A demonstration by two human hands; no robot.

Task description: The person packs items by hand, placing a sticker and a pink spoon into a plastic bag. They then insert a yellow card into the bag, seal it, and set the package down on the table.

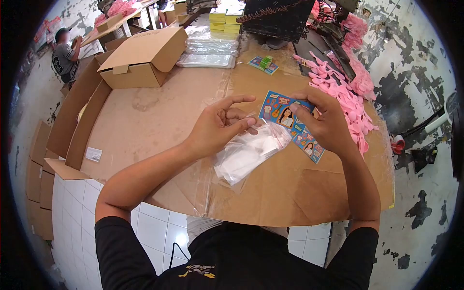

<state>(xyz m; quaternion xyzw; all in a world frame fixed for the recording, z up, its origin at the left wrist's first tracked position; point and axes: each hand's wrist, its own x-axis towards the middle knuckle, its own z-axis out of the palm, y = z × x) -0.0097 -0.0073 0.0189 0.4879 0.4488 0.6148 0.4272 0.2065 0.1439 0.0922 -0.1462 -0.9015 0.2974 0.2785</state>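
My right hand grips a blue printed card with pictures of a guitar, clothes and a person on it. Beneath that hand, a similar blue card lies on the cardboard-covered table. My left hand is closed, thumb against fingers, on what looks like the thin edge of a clear plastic bag. Just below it lies a pile of clear plastic bags, partly overlapping one another. The held card's right edge is hidden behind my right fingers.
Pink plastic spoons are heaped at the right. A green clip-like object sits on more blue cards. Behind are wrapped clear packs, yellow stacks and a brown carton. Another person is at the far left.
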